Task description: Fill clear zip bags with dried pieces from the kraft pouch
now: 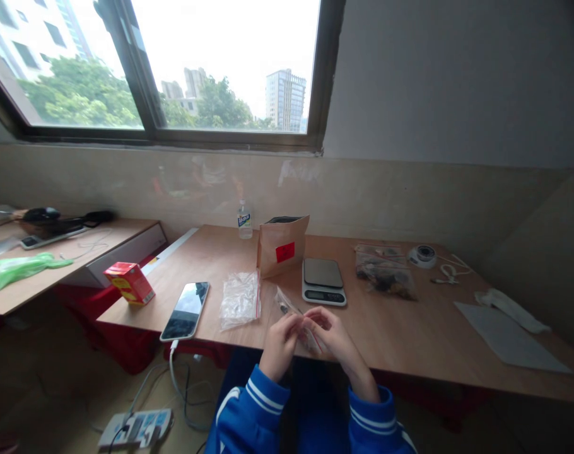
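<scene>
My left hand (283, 342) and my right hand (331, 331) meet at the table's front edge, their fingers pinching a small clear zip bag (314, 342) with a red seal line. Something small and dark shows inside the bag; I cannot make out what. Just beyond my hands stands a digital kitchen scale (323, 277) with a bare grey plate. Left of it is an upright kraft paper pouch (281, 249) with a red label, its top open. A stack of clear plastic bags (240, 299) lies left of my left hand.
A charging phone (185, 310) and a red box (128, 282) are at the left. Behind stands a clear bottle (244, 221). To the right lie filled zip bags (386, 271), a white dome camera (422, 255) and a grey sheet (509, 337). A power strip (135, 429) is on the floor.
</scene>
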`<action>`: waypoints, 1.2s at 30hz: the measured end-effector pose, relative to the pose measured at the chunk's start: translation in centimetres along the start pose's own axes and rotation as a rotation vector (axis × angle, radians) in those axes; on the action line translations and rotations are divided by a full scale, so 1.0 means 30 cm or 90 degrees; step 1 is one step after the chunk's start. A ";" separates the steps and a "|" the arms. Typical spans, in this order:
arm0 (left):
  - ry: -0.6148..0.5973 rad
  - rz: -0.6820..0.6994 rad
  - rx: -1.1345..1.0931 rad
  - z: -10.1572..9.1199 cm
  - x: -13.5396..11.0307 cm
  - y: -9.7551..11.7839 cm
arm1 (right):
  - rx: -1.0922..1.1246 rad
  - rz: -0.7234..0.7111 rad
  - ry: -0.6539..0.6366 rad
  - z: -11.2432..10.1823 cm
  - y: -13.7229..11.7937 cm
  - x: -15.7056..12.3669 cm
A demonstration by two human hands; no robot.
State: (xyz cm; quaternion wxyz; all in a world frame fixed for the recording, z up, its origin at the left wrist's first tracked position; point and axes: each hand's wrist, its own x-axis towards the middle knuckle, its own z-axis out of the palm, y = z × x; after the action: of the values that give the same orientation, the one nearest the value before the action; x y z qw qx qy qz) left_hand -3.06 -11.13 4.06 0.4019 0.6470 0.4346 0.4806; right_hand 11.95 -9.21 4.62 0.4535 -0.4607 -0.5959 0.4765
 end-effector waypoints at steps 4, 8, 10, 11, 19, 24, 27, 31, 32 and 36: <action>-0.022 -0.038 -0.080 -0.004 0.006 -0.006 | 0.036 -0.003 -0.004 0.022 0.013 0.022; 0.060 -0.072 -0.085 0.022 0.018 0.012 | 0.025 -0.024 0.069 0.063 -0.014 0.036; 0.099 -0.082 -0.067 0.029 0.023 0.020 | 0.011 -0.022 0.099 0.076 -0.019 0.042; 0.126 -0.090 -0.053 0.027 0.025 0.022 | -0.001 -0.021 0.133 0.073 -0.018 0.046; 0.129 -0.104 -0.037 0.009 0.026 0.037 | 0.011 -0.048 0.480 -0.076 -0.046 0.039; 0.034 -0.113 -0.156 0.050 0.037 0.030 | 0.078 -0.076 0.445 -0.061 -0.117 0.011; 0.004 -0.176 -0.201 0.049 0.046 -0.004 | 0.122 -0.089 0.458 -0.072 -0.110 0.005; 0.032 -0.239 -0.287 0.060 0.050 -0.058 | 0.196 -0.084 0.511 -0.116 -0.092 0.002; 0.044 -0.258 -0.343 0.069 0.049 -0.065 | 0.216 -0.083 0.517 -0.122 -0.091 0.001; 0.051 -0.302 -0.588 0.119 0.045 -0.051 | 0.279 -0.051 0.479 -0.089 -0.090 -0.008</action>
State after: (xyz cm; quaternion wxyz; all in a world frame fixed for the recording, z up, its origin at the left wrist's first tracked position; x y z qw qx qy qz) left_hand 0.35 -9.76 2.24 0.7264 0.2669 0.3271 0.5423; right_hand 14.28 -9.36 7.61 0.7444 -0.4714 -0.2910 0.3726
